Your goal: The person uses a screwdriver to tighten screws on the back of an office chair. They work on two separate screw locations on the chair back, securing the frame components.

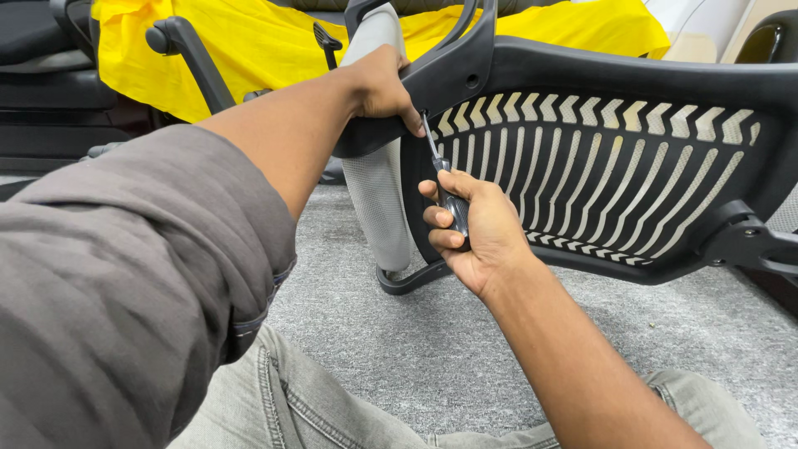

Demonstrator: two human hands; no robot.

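Seated on grey carpet (432, 349) in pale jeans (316, 407), we work at an office chair part lying on its side. Our right hand (474, 233) is clenched around the dark handle of a screwdriver (445, 187), its thin shaft angled up to the black frame's edge. Our left hand (382, 87) grips the black plastic chair frame (532, 71) just above the tip. With those fingers so close, we judge a slip of the blade could jab them or scar the plastic; a tilted tip might also chew a fastener, which we cannot see. The frame spreads rightward, a slotted fan of ribs (598, 183) over a pale backing, with grey mesh (378, 199) behind. Farther off lie yellow cloth (249, 41) and another chair's armrest (179, 41).
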